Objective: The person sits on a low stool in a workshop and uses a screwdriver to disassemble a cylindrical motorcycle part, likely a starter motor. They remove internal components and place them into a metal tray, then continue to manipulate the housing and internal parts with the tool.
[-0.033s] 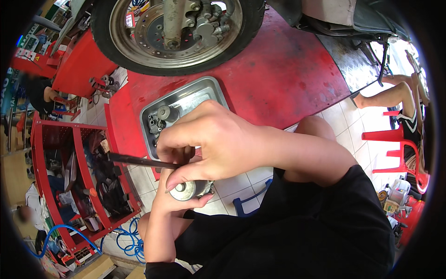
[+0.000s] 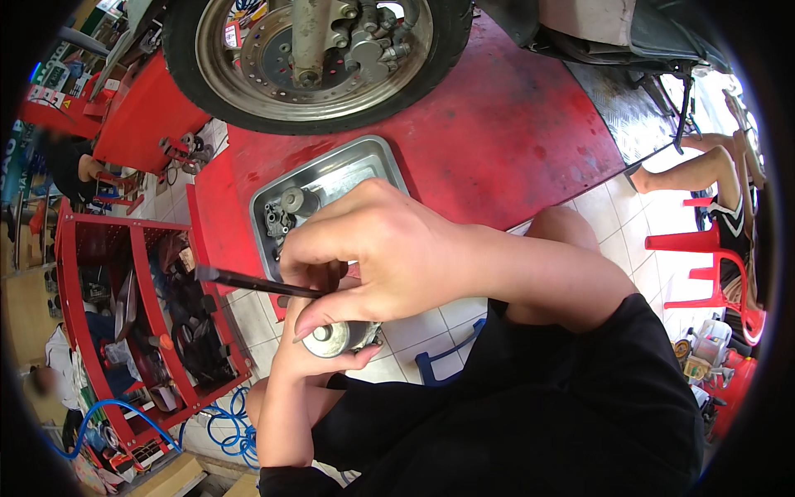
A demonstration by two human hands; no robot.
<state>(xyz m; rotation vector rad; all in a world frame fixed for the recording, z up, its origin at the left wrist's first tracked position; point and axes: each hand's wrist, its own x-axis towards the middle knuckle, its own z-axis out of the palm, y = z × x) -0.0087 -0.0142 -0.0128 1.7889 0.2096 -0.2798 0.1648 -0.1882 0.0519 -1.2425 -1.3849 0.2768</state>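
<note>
Slim dark tool [image 2: 257, 284], long and straight, is sitting in grip of right hand [image 2: 377, 248]. Outer end is pointing to left, slightly higher in view; inner end is hiding within grip. Below it, silvery metal part [image 2: 333, 342] is resting in left hand [image 2: 305, 364], its round pale end with small raised centre facing up. Its upper edge is hiding behind right hand.

Large pale letters [image 2: 16, 178] run along a teal banner [image 2: 14, 153] at the left edge; a white label [image 2: 46, 95] and a yellow sticker [image 2: 66, 103] mark a red panel [image 2: 62, 122] nearby; their print is too small to read.
</note>
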